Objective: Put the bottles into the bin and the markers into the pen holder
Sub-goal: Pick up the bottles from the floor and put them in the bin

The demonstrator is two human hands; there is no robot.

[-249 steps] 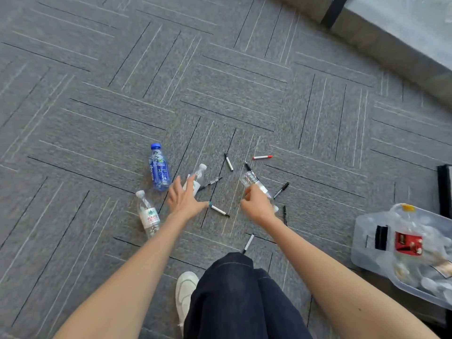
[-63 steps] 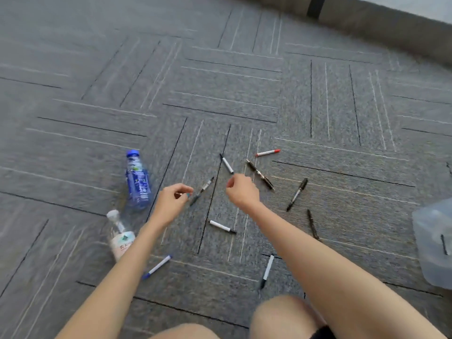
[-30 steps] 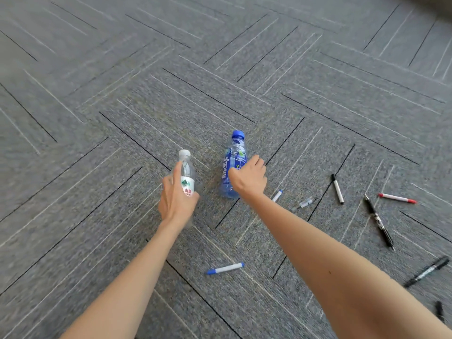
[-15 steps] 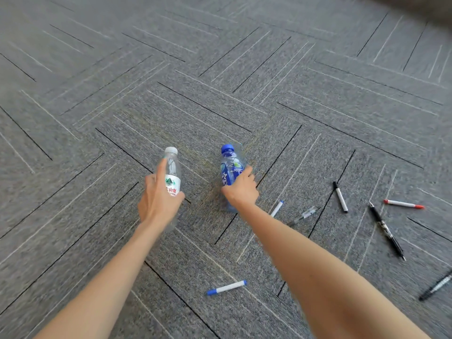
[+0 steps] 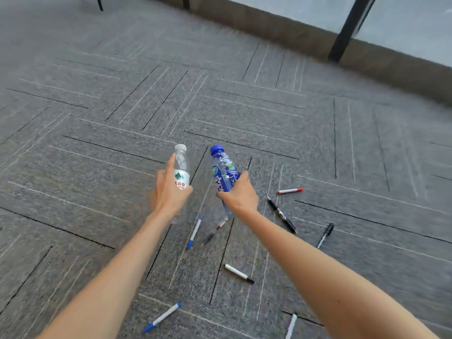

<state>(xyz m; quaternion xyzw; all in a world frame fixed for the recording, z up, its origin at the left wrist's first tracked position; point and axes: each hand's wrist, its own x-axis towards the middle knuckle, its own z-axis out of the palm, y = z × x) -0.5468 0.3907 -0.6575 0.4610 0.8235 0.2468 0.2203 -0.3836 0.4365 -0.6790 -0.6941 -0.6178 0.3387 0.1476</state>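
**Grip state and position**

1. The left hand point(image 5: 168, 194) grips the clear bottle point(image 5: 181, 167) round its label, with the index finger laid straight up the side. The bottle is held upright, above the carpet point(image 5: 97, 167).
2. The right hand point(image 5: 241, 195) clenches the blue bottle point(image 5: 223, 172) at mid-body, with the cap tilted to the left. The 2 bottles are near each other but apart.
3. Neither the bin nor the pen holder is in view.

**Hazards**

1. The straight index finger adds little hold, so the smooth clear bottle can slip during a fast swing.
2. The 2 bottles can knock together because their caps lean close.
3. Thin walls probably buckle under a hard squeeze.
4. Loose markers lie below and to the right: a blue-capped marker point(image 5: 194, 232), a black pen point(image 5: 281, 214) and a red-capped marker point(image 5: 290, 191). A foot set on 1 of them can roll.
5. With the bin out of sight, a blind release can miss it.

**Markings**

1. Clear bottle: green mountain emblem and red Chinese characters partly hidden by the thumb. The visible ones appear to read 山泉.
2. Blue bottle: white lettering and a round green emblem. Neither is legible.
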